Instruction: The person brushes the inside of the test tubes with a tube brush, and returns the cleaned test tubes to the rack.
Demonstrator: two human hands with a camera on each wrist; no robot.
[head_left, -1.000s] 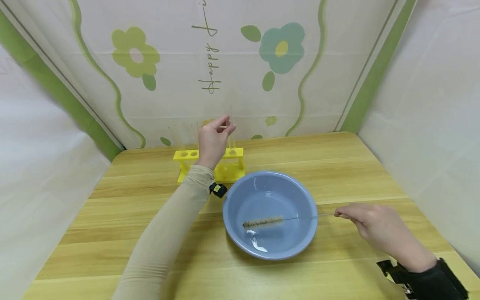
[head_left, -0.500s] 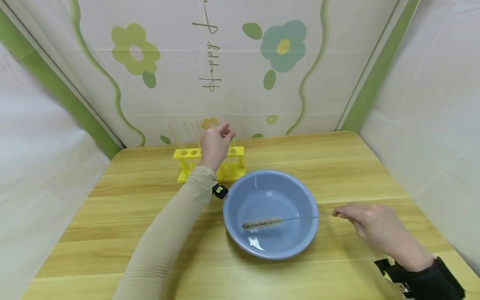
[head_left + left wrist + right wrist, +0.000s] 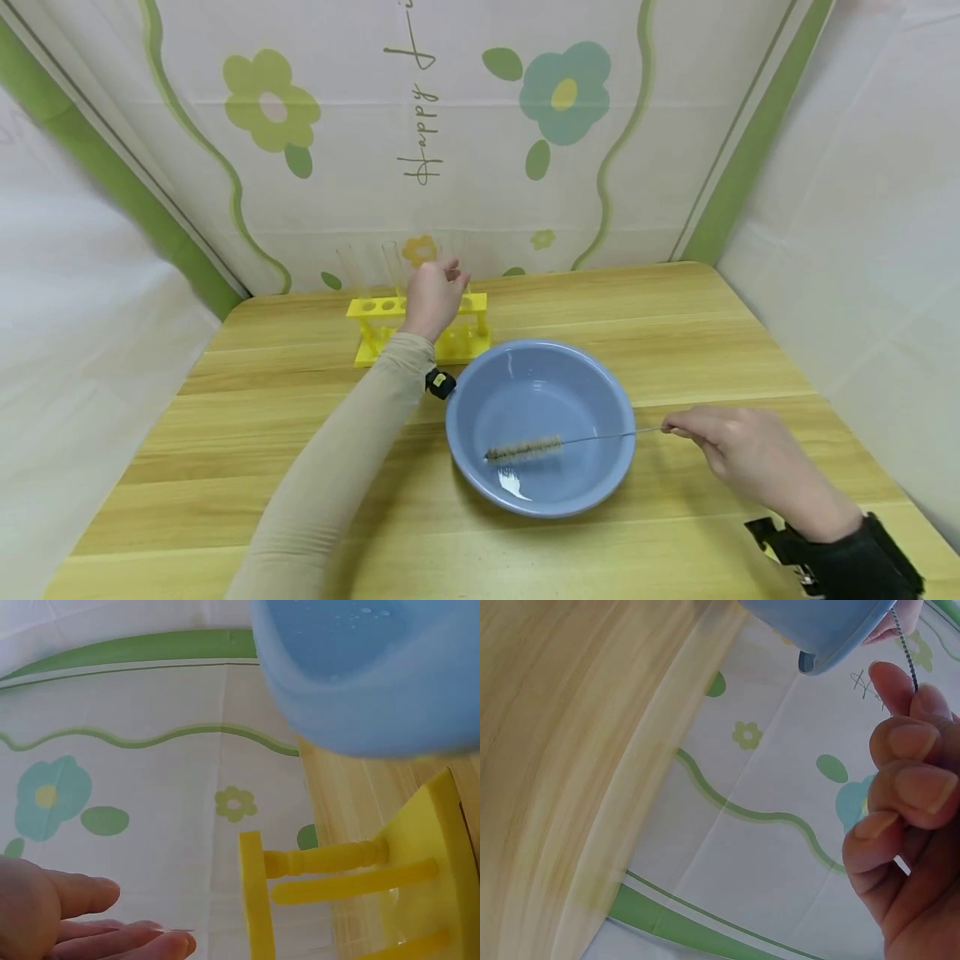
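Observation:
My left hand is at the yellow test tube rack, its thumb and fingers apart in the left wrist view. Clear test tubes, one left of the hand, stand in the rack; those by the fingers are faint and partly hidden. With thumb and forefinger, my right hand pinches the wire handle of a test tube brush. Its bristled end lies over the inside of the blue basin. The twisted wire shows between the fingertips in the right wrist view.
The basin sits just in front of the rack, on a wooden table. Water drops dot its inside in the left wrist view. A white patterned cloth hangs behind the table, with pale cloth at both sides.
My left hand has come down to the rack, and its pinching fingers have loosened from the test tube, which has sunk lower. The brush and right hand have hardly moved.

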